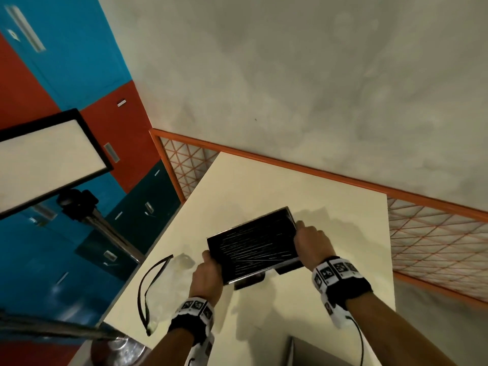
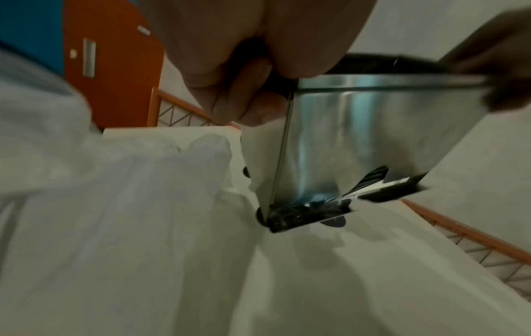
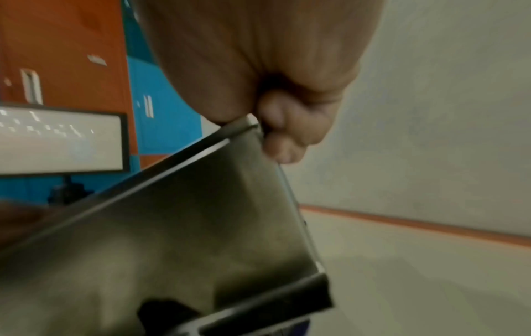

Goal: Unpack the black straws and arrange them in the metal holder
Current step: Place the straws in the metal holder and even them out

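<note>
From the head view, both hands hold the metal holder (image 1: 253,245) just over the pale surface (image 1: 330,207). The left hand (image 1: 207,276) grips its near left corner and the right hand (image 1: 313,240) grips its right end. Black straws (image 1: 250,247) lie flat inside it. A clear bag (image 1: 155,289) lies on the surface to the left.

From the left wrist, curled fingers (image 2: 247,100) pinch the shiny holder's edge.

From the right wrist, bent fingers (image 3: 287,134) clamp its top corner.
</note>
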### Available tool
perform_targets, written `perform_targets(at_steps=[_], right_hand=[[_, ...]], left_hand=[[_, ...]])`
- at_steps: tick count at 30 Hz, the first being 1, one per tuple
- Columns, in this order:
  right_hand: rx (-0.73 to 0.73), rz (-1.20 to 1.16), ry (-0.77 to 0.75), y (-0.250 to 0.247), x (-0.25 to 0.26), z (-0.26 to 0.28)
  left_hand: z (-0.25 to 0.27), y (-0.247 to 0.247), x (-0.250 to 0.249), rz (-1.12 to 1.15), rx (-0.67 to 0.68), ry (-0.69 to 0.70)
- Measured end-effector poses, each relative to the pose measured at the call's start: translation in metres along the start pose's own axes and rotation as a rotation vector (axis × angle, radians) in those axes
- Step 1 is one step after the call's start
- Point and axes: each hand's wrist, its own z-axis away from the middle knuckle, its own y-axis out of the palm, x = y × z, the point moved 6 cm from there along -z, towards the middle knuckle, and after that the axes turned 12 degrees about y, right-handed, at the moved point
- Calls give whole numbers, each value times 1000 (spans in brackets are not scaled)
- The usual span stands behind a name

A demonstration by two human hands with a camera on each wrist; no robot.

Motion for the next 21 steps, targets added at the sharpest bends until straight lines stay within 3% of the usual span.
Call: perform_targets(at_steps=[7,9,11,14,17,19,21], right_hand=[[182,-269,124,67,-35,-8],[183,-277,146,68,-39,-5],[61,-191,142,54,-36,1],[-168,-141,-61,31,8,23],[-24,-99,-401,53,68,51],[82,-32,-448,71,87,55],[133,-60,-404,77,93,46]], left_hand=[[-18,9,-4,-303,125,144],[-16,12,-5,-310,124,144],[-15,10,-4,-289,104,125],[-18,7,-4,-252,83,107],[-22,5,-6,-258,72,103],[-22,4,-6,-272,71,104],[-22,5,-6,-274,76,103]])
